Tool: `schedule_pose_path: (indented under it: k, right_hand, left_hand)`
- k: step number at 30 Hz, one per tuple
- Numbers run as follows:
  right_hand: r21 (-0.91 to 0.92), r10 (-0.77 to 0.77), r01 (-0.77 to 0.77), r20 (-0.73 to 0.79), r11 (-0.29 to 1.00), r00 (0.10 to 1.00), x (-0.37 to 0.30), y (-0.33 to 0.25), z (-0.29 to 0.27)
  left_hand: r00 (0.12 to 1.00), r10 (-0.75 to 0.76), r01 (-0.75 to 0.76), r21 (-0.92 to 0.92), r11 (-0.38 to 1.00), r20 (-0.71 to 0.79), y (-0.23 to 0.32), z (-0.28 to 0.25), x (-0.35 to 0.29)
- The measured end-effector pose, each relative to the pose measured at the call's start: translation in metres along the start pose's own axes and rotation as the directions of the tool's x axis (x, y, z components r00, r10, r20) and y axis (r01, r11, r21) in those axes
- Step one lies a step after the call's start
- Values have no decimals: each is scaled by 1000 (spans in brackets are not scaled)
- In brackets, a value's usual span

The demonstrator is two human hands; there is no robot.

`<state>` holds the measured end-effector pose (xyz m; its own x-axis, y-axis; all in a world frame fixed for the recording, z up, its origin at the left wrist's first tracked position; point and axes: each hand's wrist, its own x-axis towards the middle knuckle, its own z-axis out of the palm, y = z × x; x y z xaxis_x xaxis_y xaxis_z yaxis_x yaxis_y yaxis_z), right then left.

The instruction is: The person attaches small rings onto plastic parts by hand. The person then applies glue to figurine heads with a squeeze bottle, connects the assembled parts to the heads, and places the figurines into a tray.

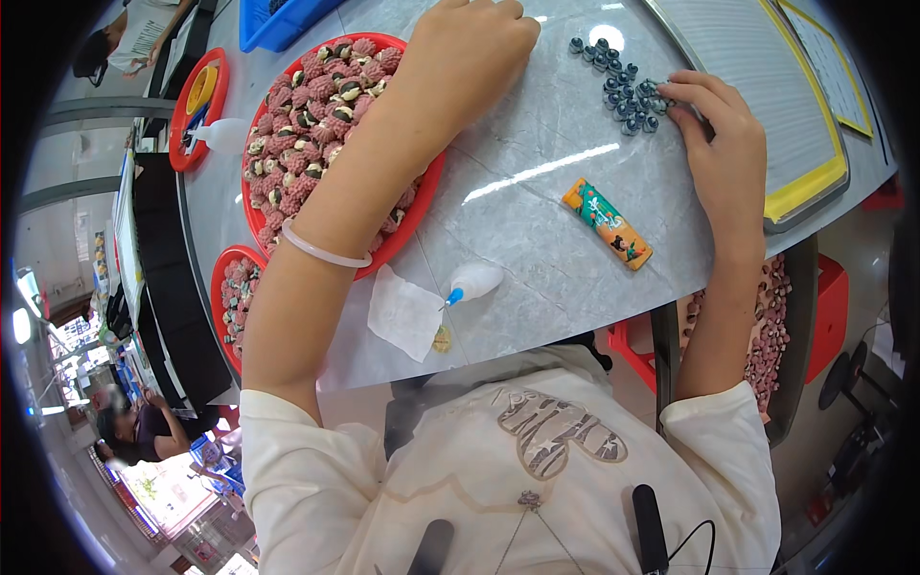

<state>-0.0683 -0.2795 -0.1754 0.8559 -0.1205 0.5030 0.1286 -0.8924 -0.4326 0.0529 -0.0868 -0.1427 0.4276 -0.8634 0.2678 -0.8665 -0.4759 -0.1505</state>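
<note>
On the grey desk (522, 240), beside the red basin (431, 196), the left hand (471, 46) hides its grip, and the right hand (724, 129) touches far-right blue pieces (628, 105), clamped or not I cannot tell, so light fingertip pressure should best prevent scattering.

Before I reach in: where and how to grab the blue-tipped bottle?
Pinch the bottle by its rounded white body, probably best from the right. It lies on its side, blue tip pointing left toward the white sheet, so that approach meets the body first.
</note>
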Motion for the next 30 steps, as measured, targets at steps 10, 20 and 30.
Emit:
schedule_pose_path:
  k: [10,20,30]
  right_hand:
    - [27,29,-29,-4,999,1000,0,-10,0]
    - [832,323,-291,144,472,935,-11,-36,-19]
    - [438,-49,-111,338,892,940,-13,-65,-17]
  left_hand:
    - [986,-158,145,-215,966,-44,7,-39,-11]
    - [804,-570,398,-865,306,168,45,-115,-92]
    - [681,-725,165,-986,16,102,49,-113,-151]
